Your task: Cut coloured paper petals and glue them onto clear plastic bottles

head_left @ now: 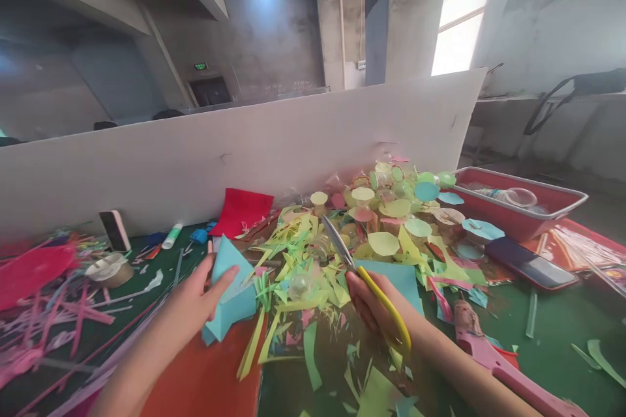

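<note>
My left hand (208, 290) is closed on a folded piece of blue paper (232, 287), thumb across its front face. In my right hand (374, 303) is a pair of scissors (342, 251) with yellow handles, blades pointing up and away to the left. The scissors are apart from the folded paper. Behind my right hand lies a flat blue sheet (396, 280). Between the hands spreads a heap of green and yellow paper scraps (313, 273). Several cut paper rounds, such as a pale yellow one (384, 243), lie farther back among clear plastic cups.
A red bin (518, 202) stands at the back right, with a dark phone (531, 262) before it. A pink glue gun (508, 365) lies right of my forearm. Another phone (115, 230) leans upright at left, near a small cup (110, 270). A white partition (244, 146) runs behind.
</note>
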The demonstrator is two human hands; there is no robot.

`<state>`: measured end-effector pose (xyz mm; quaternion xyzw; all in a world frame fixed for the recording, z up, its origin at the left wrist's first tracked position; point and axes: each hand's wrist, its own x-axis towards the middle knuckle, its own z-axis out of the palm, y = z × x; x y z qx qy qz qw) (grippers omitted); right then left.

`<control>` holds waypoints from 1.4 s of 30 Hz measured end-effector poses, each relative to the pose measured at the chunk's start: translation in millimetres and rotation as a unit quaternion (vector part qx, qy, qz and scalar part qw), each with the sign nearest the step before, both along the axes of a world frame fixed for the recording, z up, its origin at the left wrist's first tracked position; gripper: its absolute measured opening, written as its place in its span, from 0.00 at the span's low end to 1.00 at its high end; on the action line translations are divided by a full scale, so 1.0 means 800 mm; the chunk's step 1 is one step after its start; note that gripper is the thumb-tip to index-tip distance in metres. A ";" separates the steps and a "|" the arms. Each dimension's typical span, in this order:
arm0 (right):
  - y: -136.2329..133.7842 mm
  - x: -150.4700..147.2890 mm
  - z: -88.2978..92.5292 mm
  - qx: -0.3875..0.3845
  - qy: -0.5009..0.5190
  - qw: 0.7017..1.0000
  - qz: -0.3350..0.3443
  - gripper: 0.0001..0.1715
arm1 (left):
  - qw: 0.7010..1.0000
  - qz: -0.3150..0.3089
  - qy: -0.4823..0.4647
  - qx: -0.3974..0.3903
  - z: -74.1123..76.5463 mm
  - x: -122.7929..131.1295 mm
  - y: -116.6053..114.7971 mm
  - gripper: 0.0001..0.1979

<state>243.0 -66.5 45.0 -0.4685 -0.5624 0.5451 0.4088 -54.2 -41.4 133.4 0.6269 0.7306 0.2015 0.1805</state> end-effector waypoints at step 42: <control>-0.012 -0.004 0.023 0.063 -0.068 0.995 -0.026 0.22 | 0.901 -0.062 0.294 0.313 -0.108 0.025 0.025 0.14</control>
